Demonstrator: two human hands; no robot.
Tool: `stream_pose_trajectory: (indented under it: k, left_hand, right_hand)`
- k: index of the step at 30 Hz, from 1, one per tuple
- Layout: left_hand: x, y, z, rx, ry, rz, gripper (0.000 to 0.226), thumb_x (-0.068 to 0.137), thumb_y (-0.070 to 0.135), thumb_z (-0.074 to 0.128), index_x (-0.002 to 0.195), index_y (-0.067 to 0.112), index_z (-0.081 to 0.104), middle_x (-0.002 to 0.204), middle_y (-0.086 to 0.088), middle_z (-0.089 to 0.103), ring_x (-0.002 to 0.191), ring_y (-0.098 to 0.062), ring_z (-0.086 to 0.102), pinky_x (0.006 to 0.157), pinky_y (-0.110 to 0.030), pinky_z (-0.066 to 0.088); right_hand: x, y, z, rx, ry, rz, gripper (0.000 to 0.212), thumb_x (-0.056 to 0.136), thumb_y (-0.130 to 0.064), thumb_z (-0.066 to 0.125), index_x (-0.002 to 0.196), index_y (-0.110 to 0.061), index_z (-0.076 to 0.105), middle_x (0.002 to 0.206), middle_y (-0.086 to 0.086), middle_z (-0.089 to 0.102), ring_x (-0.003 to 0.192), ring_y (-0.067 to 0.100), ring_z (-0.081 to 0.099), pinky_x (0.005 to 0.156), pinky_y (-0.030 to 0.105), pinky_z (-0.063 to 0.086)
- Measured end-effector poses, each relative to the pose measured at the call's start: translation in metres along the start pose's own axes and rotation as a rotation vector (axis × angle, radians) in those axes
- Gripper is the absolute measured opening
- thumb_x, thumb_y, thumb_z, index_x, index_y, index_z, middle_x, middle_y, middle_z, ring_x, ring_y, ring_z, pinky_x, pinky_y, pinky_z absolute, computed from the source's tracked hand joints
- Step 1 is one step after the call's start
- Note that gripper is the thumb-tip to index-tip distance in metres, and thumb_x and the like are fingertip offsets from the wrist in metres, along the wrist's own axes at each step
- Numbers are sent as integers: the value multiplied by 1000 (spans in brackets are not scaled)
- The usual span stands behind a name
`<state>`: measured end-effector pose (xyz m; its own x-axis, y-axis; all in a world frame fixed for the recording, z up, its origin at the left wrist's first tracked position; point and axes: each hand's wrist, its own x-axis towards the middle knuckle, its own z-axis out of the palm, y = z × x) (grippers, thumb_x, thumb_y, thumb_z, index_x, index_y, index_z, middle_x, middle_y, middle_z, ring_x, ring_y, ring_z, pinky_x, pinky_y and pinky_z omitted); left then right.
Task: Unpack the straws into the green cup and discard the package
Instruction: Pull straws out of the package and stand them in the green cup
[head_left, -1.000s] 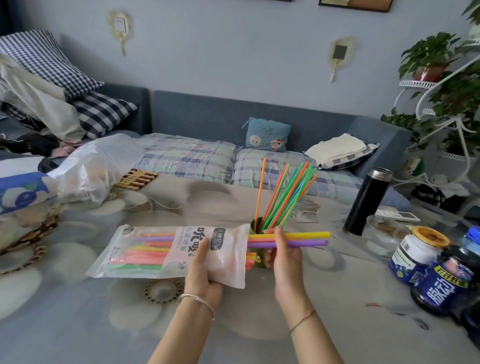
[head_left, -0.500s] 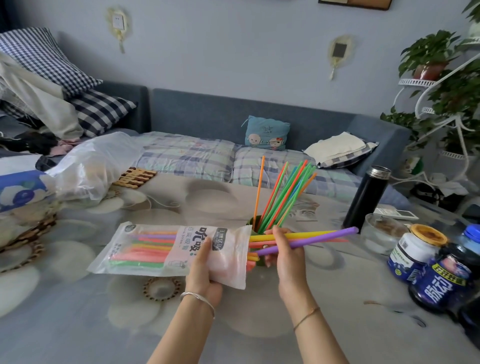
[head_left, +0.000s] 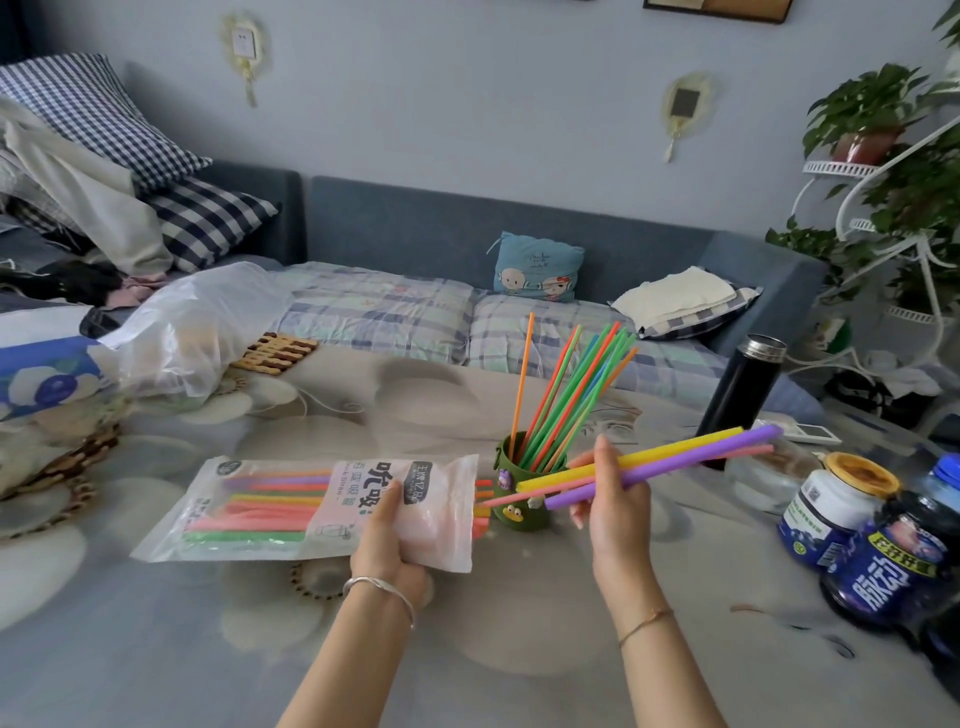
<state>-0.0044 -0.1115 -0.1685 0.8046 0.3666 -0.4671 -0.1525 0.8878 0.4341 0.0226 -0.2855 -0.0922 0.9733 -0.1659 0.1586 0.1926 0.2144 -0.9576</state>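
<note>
On a cluttered table (head_left: 156, 649), a person unpacks straws. At seven o'clock the left hand (head_left: 387, 545) clamps the package (head_left: 291, 512), still well stocked, mouth towards the cup (head_left: 519, 499) at centre, which already bristles with thin straws. The right hand (head_left: 615, 512), at four o'clock of the cup, pinches three thick straws (head_left: 670, 460), apparently drawn clear. Next, probably: tip them upright and drop them in.

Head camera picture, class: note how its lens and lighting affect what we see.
Head view: wide-angle lens bows the plant stand at the right edge; soft daylight, faint shadows on the table; the straws in the right hand stay fairly sharp; the jar labels look slightly blurred.
</note>
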Motion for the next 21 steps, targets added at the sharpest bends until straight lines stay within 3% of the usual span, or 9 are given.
stream_pose_trajectory:
  k: [2, 6, 9, 11, 13, 17, 21]
  left_hand:
    - [2, 7, -2, -25, 84, 20, 61, 84, 25, 74, 139, 9, 53, 135, -8, 64, 125, -28, 61, 79, -47, 59]
    - [7, 17, -8, -62, 71, 28, 57, 88, 21, 69, 141, 11, 51, 139, -9, 63, 126, -28, 61, 100, -56, 49]
    - [5, 19, -7, -63, 75, 65, 55, 89, 20, 69, 141, 11, 52, 138, -8, 63, 126, -27, 61, 101, -51, 50]
    - [4, 18, -6, -58, 79, 74, 56, 89, 20, 69, 141, 12, 51, 138, -7, 63, 126, -26, 61, 103, -51, 49]
    - [6, 17, -6, -46, 67, 62, 60, 86, 22, 72, 141, 12, 51, 138, -8, 63, 126, -28, 61, 107, -56, 46]
    - [11, 16, -9, -57, 30, 37, 68, 75, 26, 79, 138, 14, 55, 134, -9, 66, 124, -32, 62, 108, -62, 43]
    - [14, 16, -8, -48, 16, 38, 77, 64, 28, 81, 136, 13, 57, 133, -10, 67, 123, -33, 63, 108, -63, 42]
  right_hand:
    - [6, -2, -8, -97, 25, -40, 42, 95, -28, 46, 62, -5, 54, 30, 0, 47, 26, 7, 44, 29, 15, 30]
    - [13, 7, -17, -296, -40, -102, 43, 93, -33, 49, 60, -8, 56, 33, -2, 52, 32, 5, 50, 37, 16, 38]
    - [9, 21, -13, -595, -194, -113, 45, 91, -37, 52, 61, -5, 62, 45, 4, 63, 44, 10, 61, 51, 25, 50]
    - [3, 33, -10, -776, -307, -96, 43, 90, -38, 53, 69, -3, 65, 57, 8, 67, 53, 16, 64, 57, 28, 50]
    - [-2, 43, -8, -892, -392, -66, 40, 91, -39, 52, 69, -7, 63, 54, 5, 61, 54, 18, 61, 55, 27, 47]
    - [2, 51, -8, -856, -392, 15, 38, 92, -38, 51, 61, -17, 57, 50, -4, 57, 49, 8, 56, 53, 22, 43]
    - [21, 35, -4, -543, -230, 7, 37, 91, -33, 54, 59, -15, 58, 42, -1, 58, 36, 8, 55, 45, 24, 42]
